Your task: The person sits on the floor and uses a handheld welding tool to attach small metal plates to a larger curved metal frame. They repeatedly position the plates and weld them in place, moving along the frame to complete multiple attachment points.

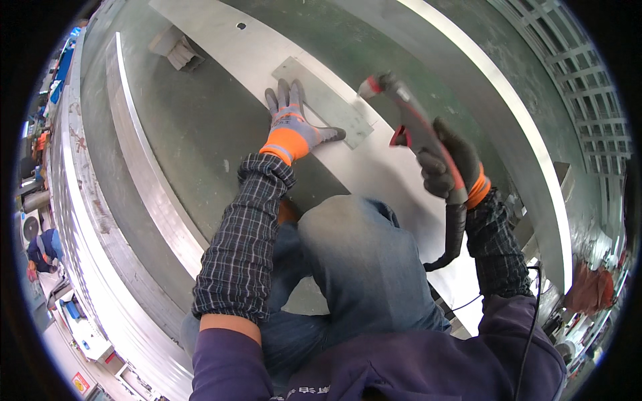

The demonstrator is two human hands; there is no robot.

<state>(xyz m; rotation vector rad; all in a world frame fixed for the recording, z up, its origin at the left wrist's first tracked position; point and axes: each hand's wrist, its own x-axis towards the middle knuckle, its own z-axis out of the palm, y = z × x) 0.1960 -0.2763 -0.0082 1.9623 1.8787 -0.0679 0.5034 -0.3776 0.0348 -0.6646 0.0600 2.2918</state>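
Observation:
My left hand [291, 125], in a grey and orange glove, lies with fingers spread on a grey rectangular metal plate [329, 91] that has small holes. It holds the plate down against a long pale metal strip [224, 40]. My right hand [461, 160], in a dark glove with an orange cuff, is wrapped round a grey and red hand-held torch [422, 123] with a red trigger. The torch's pale tip hovers close to the plate's right edge; whether it touches is unclear. A black hose [455, 234] hangs from the torch's lower end.
A long bright-edged metal panel [491, 73] curves along the right, with a grey slatted rack [588, 87] beyond it. More long metal profiles [144, 147] lie to the left. A rag-like bundle [179, 48] sits at upper left. Another person [45, 248] is at the far left.

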